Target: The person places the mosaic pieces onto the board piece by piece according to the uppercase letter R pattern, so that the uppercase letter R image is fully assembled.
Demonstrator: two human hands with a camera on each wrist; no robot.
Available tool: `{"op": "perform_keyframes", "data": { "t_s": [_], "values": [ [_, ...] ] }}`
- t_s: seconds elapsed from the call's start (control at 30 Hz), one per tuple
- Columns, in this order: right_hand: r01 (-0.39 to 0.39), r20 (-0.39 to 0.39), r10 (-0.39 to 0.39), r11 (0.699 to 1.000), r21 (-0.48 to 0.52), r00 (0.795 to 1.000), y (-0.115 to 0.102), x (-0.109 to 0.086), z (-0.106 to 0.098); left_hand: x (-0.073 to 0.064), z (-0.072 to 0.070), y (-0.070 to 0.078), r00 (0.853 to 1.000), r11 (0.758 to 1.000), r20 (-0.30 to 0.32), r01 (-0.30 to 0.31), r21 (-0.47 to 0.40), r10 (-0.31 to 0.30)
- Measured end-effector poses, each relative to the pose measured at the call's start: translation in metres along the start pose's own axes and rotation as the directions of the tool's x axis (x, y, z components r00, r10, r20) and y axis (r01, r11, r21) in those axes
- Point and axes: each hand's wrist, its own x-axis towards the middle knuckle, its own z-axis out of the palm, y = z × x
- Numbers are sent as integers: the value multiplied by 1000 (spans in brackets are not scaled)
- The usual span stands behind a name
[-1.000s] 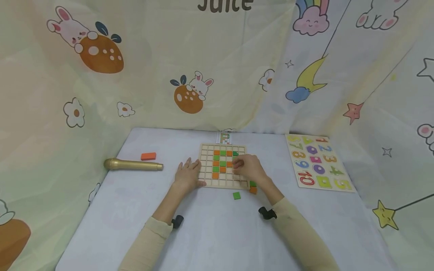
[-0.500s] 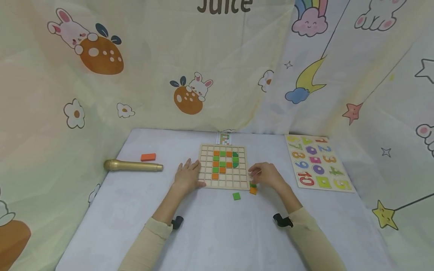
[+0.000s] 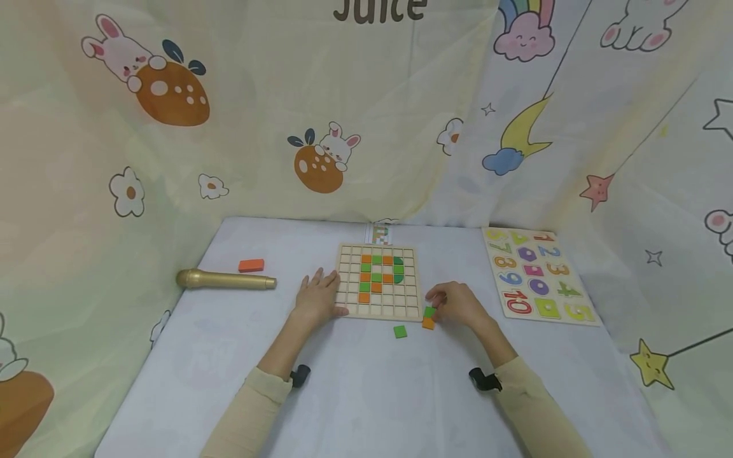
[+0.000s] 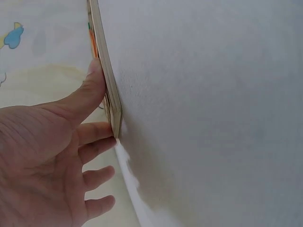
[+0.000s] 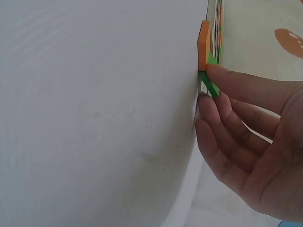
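Note:
My left hand (image 3: 316,298) rests at the left edge of the wooden grid board (image 3: 389,306), thumb along its near edge and fingers spread. In the left wrist view, its thumb (image 4: 94,78) touches the board's side. Orange and green tiles in the grid make a P-like shape, with rounded dark green pieces at its right. Beyond the board's lower right corner, my right hand (image 3: 458,303) pinches a green square tile (image 3: 429,312), tilted between thumb and fingers in the right wrist view. An orange tile (image 3: 428,324) lies against it. Another green tile (image 3: 400,331) lies alone nearer me.
A patterned card (image 3: 380,234) lies behind the board. To the left are a gold toy microphone (image 3: 226,278) and an orange-red block (image 3: 251,265). A number puzzle board (image 3: 538,273) lies at the right. Printed cloth hangs behind the white table (image 3: 355,394).
My right hand has left the grid, where a rounded green piece now shows, and moved right and toward me to the loose tiles. The left hand stays put.

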Motion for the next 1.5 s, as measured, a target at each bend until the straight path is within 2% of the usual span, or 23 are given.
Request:
{"op": "perform_keyframes", "data": {
  "t_s": [0.2, 0.4, 0.6, 1.13, 1.5],
  "values": [
    [41, -9, -40, 998, 44, 999, -4, 1, -8, 0, 1, 0, 1000, 1000, 11, 2, -5, -2],
    [26, -32, -24, 997, 77, 999, -10, 6, -12, 0, -1, 0, 1000, 1000, 20, 2, -2, -2],
    [90, -44, -86, 992, 92, 995, -18, 14, -11, 0, -1, 0, 1000, 1000, 23, 7, -1, -7],
    [183, -28, -180, 968, 173, 983, -39, 42, 15, -1, -2, 1, 1000, 1000, 4, 8, -6, -8],
    [188, 5, -190, 975, 116, 982, -51, 58, 33, -2, -3, 2, 1000, 1000, 3, 12, -9, -12]
  ]
}}
